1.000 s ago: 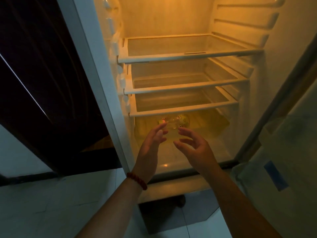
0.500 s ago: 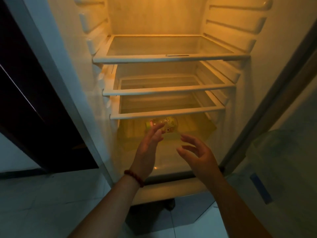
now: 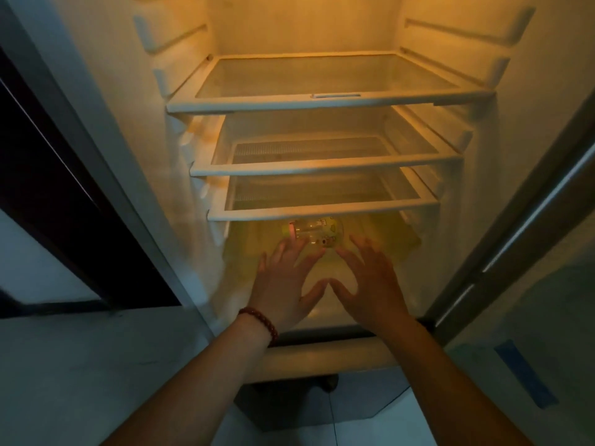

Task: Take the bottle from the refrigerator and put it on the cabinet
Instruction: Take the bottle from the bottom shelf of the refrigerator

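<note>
Left hand [image 3: 283, 284] and right hand [image 3: 370, 284] have advanced, spread and empty; bottle [image 3: 317, 231] lies just beyond them.

fridge [image 3: 302, 24]: open, lit yellow inside, filling upper frame
bottle [image 3: 314, 231]: small, clear, pinkish cap leftward; on its side on fridge floor, frame centre

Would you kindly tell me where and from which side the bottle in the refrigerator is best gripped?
Grip the bottle round its middle, coming low from the front, under the lowest shelf. It lies on its side, cap pointing left, so fingers should wrap across the body; the shelf blocks reaching from above.
</note>
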{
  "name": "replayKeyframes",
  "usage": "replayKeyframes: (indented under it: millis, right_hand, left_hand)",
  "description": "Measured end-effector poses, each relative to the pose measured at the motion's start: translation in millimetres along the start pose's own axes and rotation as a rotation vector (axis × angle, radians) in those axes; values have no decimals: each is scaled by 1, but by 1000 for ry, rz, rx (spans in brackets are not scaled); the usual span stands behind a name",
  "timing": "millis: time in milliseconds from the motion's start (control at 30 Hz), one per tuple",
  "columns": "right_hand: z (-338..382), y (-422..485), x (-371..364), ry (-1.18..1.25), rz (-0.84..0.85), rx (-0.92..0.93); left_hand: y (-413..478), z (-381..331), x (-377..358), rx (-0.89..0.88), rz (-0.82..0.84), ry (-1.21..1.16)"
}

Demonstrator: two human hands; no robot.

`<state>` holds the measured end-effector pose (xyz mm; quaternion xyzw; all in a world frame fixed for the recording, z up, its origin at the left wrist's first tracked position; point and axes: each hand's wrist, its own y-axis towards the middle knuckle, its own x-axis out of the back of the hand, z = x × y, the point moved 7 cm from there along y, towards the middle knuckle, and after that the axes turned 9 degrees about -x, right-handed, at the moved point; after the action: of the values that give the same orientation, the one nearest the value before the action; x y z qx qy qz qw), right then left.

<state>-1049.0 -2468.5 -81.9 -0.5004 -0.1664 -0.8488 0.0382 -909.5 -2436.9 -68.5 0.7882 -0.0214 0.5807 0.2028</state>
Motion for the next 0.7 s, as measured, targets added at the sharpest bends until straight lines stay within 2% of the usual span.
replayKeyframes:
  millis: [200,400,567,700]
  right_hand:
    - [-2,26,-34,-180,75,14]
    - [-23,41,-62,-313,150,9]
    - [-38,49,-74,-288,224,-62]
    - [-39,57,-78,-319,224,-52]
  left_hand:
    - [13,26,-32,94,148,125]
    - [21,39,-61,158,229,112]
    - [26,40,-75,236,254,36]
    - [28,42,-82,259,278,51]
